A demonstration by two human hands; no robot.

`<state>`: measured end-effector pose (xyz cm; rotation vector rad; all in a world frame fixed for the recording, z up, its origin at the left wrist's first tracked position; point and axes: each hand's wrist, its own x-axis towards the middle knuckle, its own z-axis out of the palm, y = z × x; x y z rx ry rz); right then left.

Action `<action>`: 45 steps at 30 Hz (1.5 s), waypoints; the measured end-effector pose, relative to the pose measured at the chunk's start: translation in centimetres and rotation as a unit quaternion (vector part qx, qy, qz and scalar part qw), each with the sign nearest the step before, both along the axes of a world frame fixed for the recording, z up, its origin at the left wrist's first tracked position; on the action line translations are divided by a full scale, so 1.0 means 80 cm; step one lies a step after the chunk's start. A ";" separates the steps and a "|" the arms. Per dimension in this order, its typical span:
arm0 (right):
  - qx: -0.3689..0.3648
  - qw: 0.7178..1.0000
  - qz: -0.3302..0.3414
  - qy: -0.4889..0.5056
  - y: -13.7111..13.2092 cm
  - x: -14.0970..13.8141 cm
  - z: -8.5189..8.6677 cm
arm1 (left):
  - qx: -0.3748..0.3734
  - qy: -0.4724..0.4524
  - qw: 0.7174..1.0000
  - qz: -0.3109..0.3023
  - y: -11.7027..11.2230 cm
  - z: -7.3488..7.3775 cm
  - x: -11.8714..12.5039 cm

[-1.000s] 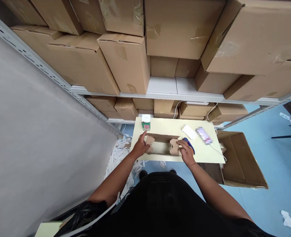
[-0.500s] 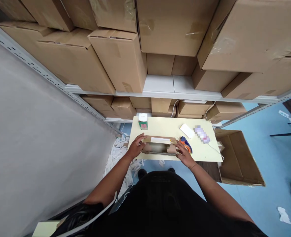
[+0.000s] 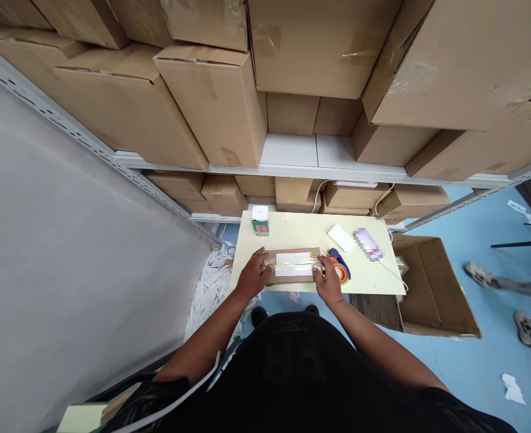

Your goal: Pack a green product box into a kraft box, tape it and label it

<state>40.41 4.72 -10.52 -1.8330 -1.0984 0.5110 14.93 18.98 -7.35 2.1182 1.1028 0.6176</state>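
I'm taking clock directions from the taped cardboard carton (image 3: 292, 279), 12 being away from the wearer. Left to right on my head feed:

White paper scraps (image 3: 204, 297) are heaped on the floor at 8 to 9 o'clock. A small green-and-white box (image 3: 260, 221) stands upright on the pale yellow bench (image 3: 299, 230), about 11 o'clock, apart from the carton.

The left hand (image 3: 252, 276) is grasping the carton's 9 o'clock end, thumb on top. The carton lies near the bench's 6 o'clock edge, long side 9 to 3, between the two hands. Its top carries a white label (image 3: 294, 258) with a yellow mark at its 2 o'clock corner; I can't read the print. Shiny clear tape (image 3: 270, 263) runs lengthwise over the top. At 12, a white shelf (image 3: 290, 150) is stacked with brown boxes (image 3: 215, 102).

The right hand (image 3: 329, 282) is grasping the 3 o'clock end, thumb on top. Just beside it, 3 o'clock, sits a blue-and-orange tape dispenser (image 3: 340, 266). A white card (image 3: 341, 238) lies at 2; past it I get a pixelated purple item (image 3: 368, 244) with a white cable (image 3: 391, 273). On the floor, 3 to 4: an open large carton (image 3: 441, 291), then another person's legs (image 3: 524, 288).
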 end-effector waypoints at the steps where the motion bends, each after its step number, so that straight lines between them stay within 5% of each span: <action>1: 0.007 1.000 0.008 -0.027 0.000 -0.001 0.000 | 0.020 0.018 1.000 0.000 -0.002 0.004 0.003; 8: 0.002 0.997 0.006 -0.076 0.007 -0.008 0.000 | 0.130 0.135 0.981 -0.057 -0.015 0.032 0.038; 13: 0.001 0.998 0.026 -0.049 -0.005 0.047 -0.008 | 0.161 0.154 0.973 -0.058 -0.017 0.029 0.054; 17: -0.192 0.969 -0.081 -0.130 -0.012 0.120 -0.029 | 0.155 0.188 0.963 -0.119 -0.020 0.029 0.059; 21: -0.401 0.907 -0.051 -0.120 0.000 0.160 -0.055 | 0.094 0.236 0.958 -0.136 -0.025 0.032 0.072; 25: -0.425 0.899 -0.039 -0.098 0.003 0.167 -0.061 | 0.032 0.213 0.975 -0.058 -0.028 0.039 0.083; 29: -0.371 0.919 -0.056 -0.124 -0.022 0.160 -0.030 | -0.049 0.153 0.987 0.001 -0.020 0.052 0.086; 34: -0.106 0.968 -0.002 -0.228 -0.026 0.116 0.054 | -0.199 0.071 0.977 0.025 -0.004 0.066 0.079; 39: -0.024 0.911 0.135 -0.390 0.024 0.034 0.118 | -0.401 -0.071 0.911 0.062 -0.002 0.069 0.069; 45: -0.044 0.863 0.177 -0.471 0.046 -0.008 0.127 | -0.422 -0.188 0.879 0.116 -0.005 0.047 0.064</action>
